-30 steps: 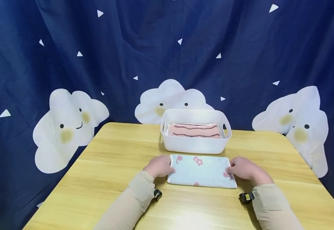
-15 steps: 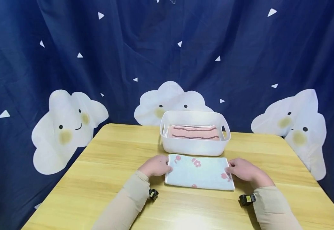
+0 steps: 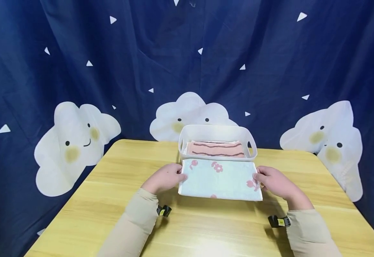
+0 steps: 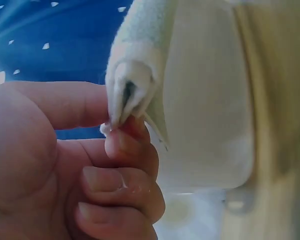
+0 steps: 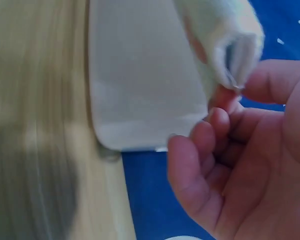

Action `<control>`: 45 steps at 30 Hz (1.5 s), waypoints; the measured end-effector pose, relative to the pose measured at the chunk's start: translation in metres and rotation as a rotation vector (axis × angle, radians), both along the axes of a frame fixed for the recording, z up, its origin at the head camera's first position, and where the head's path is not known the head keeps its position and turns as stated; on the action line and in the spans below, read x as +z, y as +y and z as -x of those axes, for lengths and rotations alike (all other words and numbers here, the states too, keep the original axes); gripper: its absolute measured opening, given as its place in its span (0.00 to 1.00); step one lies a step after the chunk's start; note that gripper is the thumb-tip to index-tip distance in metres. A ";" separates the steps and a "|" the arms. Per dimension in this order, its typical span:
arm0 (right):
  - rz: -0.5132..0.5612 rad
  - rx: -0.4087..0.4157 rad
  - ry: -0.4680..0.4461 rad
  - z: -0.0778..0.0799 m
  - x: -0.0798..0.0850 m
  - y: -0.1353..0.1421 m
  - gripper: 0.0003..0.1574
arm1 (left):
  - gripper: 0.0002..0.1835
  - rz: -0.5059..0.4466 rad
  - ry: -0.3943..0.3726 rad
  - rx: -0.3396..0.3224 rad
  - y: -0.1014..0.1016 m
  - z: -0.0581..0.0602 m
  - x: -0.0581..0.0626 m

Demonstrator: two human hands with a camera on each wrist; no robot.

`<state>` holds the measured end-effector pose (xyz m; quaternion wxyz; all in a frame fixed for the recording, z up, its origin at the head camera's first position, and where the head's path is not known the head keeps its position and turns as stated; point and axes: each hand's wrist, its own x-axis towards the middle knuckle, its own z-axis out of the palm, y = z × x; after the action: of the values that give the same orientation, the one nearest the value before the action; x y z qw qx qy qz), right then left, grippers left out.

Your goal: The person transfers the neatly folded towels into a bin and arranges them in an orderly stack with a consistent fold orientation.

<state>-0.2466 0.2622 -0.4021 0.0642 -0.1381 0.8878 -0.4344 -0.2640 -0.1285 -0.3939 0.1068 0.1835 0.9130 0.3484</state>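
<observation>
A folded pale blue towel [image 3: 220, 180] with pink flowers is held up in front of the white basket [image 3: 217, 157], hiding most of its front wall. My left hand [image 3: 165, 177] pinches the towel's left end between thumb and fingers. At the right end, my right hand [image 3: 277, 184] does the same. Both wrist views show the towel's layered folded edge [image 4: 132, 90] caught at the fingertips, with the basket wall [image 5: 145, 90] behind it. Inside the basket lies a folded pink towel [image 3: 217, 149] with dark wavy stripes.
The basket stands near the back edge of the wooden table [image 3: 116, 178]. It has a handle hole [image 3: 252, 147] at its right end. Behind the table hangs a dark blue curtain [image 3: 135, 53] with white clouds and triangles.
Both hands have lifted the pale blue towel off the table and moved it toward the basket. The basket and the pink towel have stayed in place.
</observation>
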 end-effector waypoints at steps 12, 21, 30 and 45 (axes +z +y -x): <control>-0.050 -0.135 0.185 0.002 0.015 -0.014 0.15 | 0.10 -0.085 0.025 0.003 -0.009 0.004 0.013; -0.182 -0.121 0.237 0.021 0.031 -0.011 0.16 | 0.10 0.023 0.075 0.011 -0.005 0.029 0.032; -0.297 -0.092 0.218 0.071 0.060 -0.011 0.16 | 0.13 0.138 0.087 -0.027 -0.003 0.078 0.054; -0.460 -0.118 0.129 0.135 0.064 -0.018 0.19 | 0.12 0.162 0.067 0.128 0.019 0.135 0.054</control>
<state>-0.3818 0.2439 -0.3385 0.0118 -0.0953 0.9721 -0.2139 -0.3987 -0.1098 -0.3403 0.0683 0.1269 0.9510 0.2735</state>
